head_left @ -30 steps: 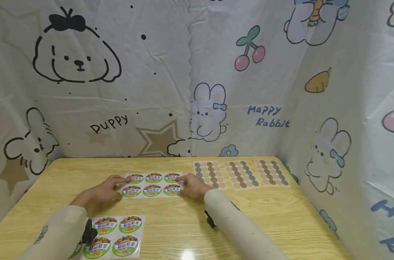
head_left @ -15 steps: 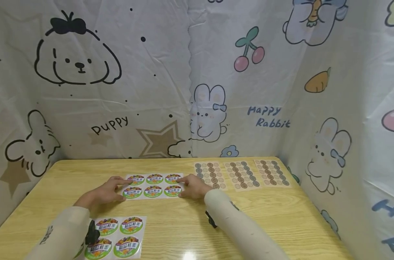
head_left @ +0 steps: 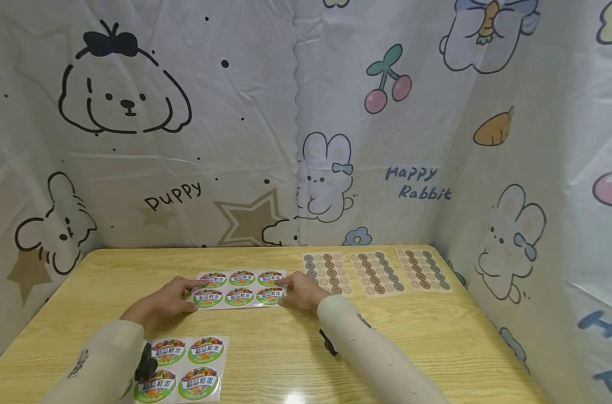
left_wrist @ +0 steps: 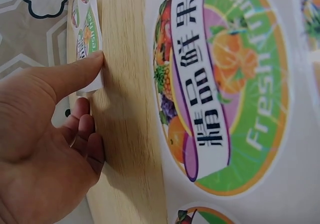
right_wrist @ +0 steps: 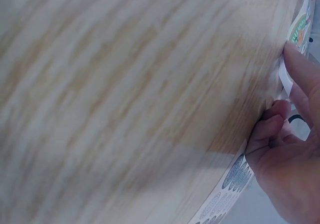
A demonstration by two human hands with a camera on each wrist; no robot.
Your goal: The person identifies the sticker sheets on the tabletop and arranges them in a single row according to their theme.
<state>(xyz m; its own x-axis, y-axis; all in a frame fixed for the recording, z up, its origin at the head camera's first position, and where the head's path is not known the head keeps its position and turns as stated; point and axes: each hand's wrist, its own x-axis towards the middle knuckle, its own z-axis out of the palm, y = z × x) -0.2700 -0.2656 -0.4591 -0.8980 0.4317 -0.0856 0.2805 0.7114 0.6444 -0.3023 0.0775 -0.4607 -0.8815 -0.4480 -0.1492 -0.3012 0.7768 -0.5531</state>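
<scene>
A sheet of oval fruit stickers [head_left: 239,287] lies toward the back of the table. At its left end my left hand [head_left: 167,300] holds it, index finger reaching over the upper-left sticker and thumb at the near corner. My right hand [head_left: 303,290] holds the right end the same way, index finger at the upper-right sticker. In the left wrist view the left thumb [left_wrist: 85,74] lies along the sheet's edge, the other fingers curled. The right wrist view shows the right thumb [right_wrist: 300,69] against the sheet's end, where a corner stands slightly up.
A second sticker sheet [head_left: 224,365] lies in front, partly under the left forearm in the head view. Three sheets of small round brown and grey stickers stand in a row at the back right, the nearest one [head_left: 346,266] beside the right hand. Printed cloth [head_left: 245,146] walls the table.
Both hands keep their places at the ends of the sheet. The whole head view has shifted slightly right and down.
</scene>
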